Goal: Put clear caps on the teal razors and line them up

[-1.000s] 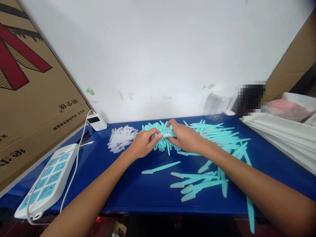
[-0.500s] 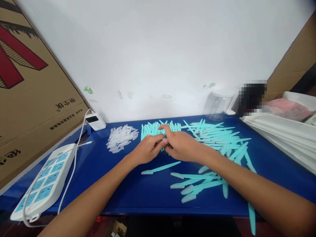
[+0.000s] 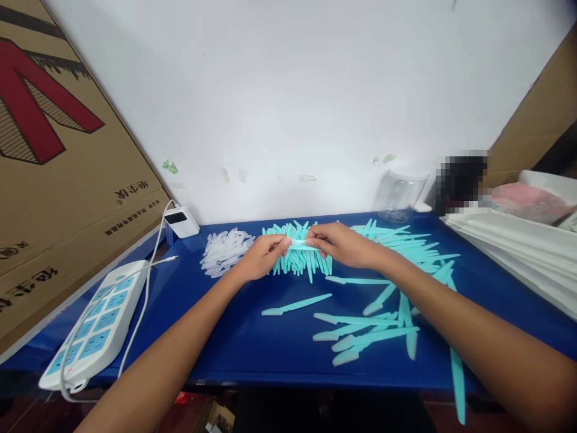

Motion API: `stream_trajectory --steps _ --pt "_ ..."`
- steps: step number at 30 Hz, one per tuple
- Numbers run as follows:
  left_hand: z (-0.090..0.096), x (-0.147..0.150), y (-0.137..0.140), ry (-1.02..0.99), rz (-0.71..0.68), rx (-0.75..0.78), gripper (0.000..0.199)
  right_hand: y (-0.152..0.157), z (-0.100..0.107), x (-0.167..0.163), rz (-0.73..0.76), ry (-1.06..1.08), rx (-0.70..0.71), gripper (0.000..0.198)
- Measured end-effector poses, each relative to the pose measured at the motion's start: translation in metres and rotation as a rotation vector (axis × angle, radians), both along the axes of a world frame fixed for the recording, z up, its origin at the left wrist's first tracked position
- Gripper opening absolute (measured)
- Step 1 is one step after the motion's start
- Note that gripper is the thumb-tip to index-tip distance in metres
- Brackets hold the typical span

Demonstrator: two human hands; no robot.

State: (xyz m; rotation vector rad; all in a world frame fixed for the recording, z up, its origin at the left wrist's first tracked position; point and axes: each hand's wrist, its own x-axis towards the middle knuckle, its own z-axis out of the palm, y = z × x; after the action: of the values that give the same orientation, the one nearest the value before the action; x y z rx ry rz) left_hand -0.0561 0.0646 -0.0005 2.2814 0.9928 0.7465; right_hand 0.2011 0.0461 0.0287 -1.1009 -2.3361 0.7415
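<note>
Between my two hands is a teal eyebrow razor (image 3: 298,244), lying roughly level above a heap of similar razors (image 3: 295,263). My left hand (image 3: 265,252) pinches its left end, and my right hand (image 3: 336,243) pinches its right end; both ends are partly covered by fingers. Left of the heap lies a pile of clear plastic blade caps (image 3: 226,251). A larger spread of teal razors (image 3: 408,243) is to the right, partly behind my right forearm. One single razor (image 3: 296,305) lies below my hands, near several crossed ones (image 3: 360,329).
A white power strip (image 3: 97,325) with a cable and a white power bank (image 3: 181,222) are at the left, beside a large cardboard box (image 3: 81,180). At the back right stand a clear jar (image 3: 399,195) and white trays (image 3: 518,234). The white wall (image 3: 288,108) closes off the back.
My hands were bunched together with the razor mostly hidden; now they are apart, holding it stretched between them. The view has shifted slightly.
</note>
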Motion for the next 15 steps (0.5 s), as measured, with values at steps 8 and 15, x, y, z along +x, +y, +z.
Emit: stream_trajectory --steps 8,15 --pt "0.0036 0.0005 -0.0017 -0.036 -0.020 -0.090 0.054 -0.0064 -0.0019 -0.0075 0.060 0.064 -0.126 0.037" --pt "0.0085 -0.0017 -0.0015 -0.088 -0.044 -0.198 0.057 -0.0061 0.0047 -0.0049 0.136 0.073 -0.301 0.044"
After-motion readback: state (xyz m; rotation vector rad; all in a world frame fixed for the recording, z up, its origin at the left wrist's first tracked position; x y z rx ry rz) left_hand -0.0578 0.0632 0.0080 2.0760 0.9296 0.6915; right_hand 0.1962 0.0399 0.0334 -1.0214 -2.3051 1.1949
